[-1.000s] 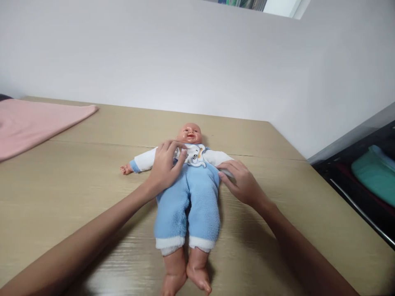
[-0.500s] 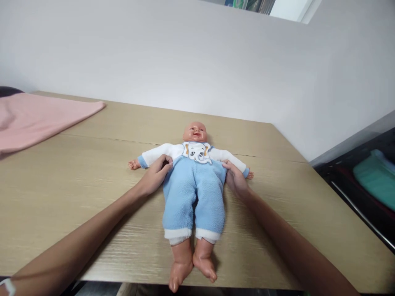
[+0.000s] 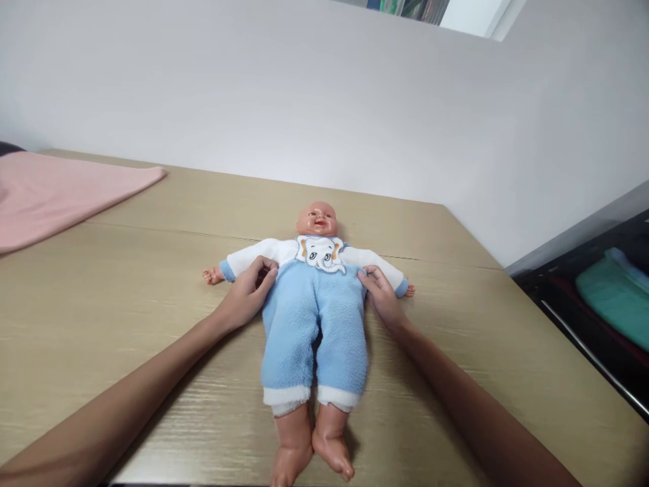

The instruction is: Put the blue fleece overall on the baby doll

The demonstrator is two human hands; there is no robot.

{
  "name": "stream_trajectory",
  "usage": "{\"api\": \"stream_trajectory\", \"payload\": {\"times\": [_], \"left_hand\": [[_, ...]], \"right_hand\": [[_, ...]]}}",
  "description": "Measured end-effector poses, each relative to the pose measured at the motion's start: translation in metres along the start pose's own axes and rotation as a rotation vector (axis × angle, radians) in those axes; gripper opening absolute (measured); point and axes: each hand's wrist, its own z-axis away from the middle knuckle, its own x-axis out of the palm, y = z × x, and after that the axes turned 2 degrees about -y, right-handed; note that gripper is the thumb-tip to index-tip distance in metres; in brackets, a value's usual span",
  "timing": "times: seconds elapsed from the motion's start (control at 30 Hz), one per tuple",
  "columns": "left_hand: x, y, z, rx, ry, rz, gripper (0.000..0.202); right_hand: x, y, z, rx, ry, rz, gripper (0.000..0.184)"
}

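Observation:
A baby doll (image 3: 317,218) lies on its back on the wooden table, head toward the wall and bare feet toward me. It wears a fleecy romper (image 3: 291,318) with blue legs, white sleeves and an elephant face (image 3: 318,256) on the chest. My left hand (image 3: 251,287) has its thumb and fingers closed on the blue cloth at the doll's left-of-picture side, just under the sleeve. Across from it, my right hand (image 3: 382,294) pinches the cloth at the other side. Both doll arms are spread outward.
A pink cloth (image 3: 65,196) is spread over the table's left part. The wooden table (image 3: 167,318) meets a pale wall (image 3: 253,101) at the back. Past its right edge, a green folded cloth (image 3: 613,297) lies on something dark.
The view has shifted slightly, and the doll's feet now sit nearer the bottom of the picture. Both hands stay at the romper's sides, with only small finger movement.

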Motion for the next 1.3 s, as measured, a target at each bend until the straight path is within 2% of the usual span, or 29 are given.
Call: {"api": "stream_trajectory", "payload": {"times": [0.13,0.3,0.5,0.6,0.77,0.87,1.13,1.3], "left_hand": [[-0.002,0.006,0.003,0.016,-0.027,0.018,0.03],[-0.001,0.001,0.001,0.013,0.012,0.02,0.027],[0.005,-0.002,-0.004,-0.126,0.133,0.037,0.032],[0.006,-0.003,-0.006,-0.188,0.118,0.157,0.036],[0.002,0.0,-0.007,-0.285,-0.003,0.554,0.037],[-0.001,0.005,-0.008,-0.361,-0.032,0.737,0.035],[-0.005,0.009,-0.008,-0.468,0.047,0.921,0.041],[-0.003,0.009,-0.008,-0.428,-0.002,0.878,0.049]], "right_hand": [[0.002,-0.008,0.005,-0.017,-0.01,0.07,0.041],[0.001,-0.013,0.007,-0.026,-0.061,0.132,0.038],[0.0,-0.008,0.006,-0.02,-0.04,0.132,0.041],[0.0,-0.006,0.004,-0.014,-0.032,0.133,0.045],[-0.003,-0.005,0.004,0.001,-0.033,0.115,0.046],[-0.004,-0.002,0.003,0.011,-0.042,0.093,0.046],[-0.005,0.004,0.0,0.021,-0.012,0.046,0.048],[-0.006,0.004,-0.003,0.019,0.011,0.036,0.046]]}}
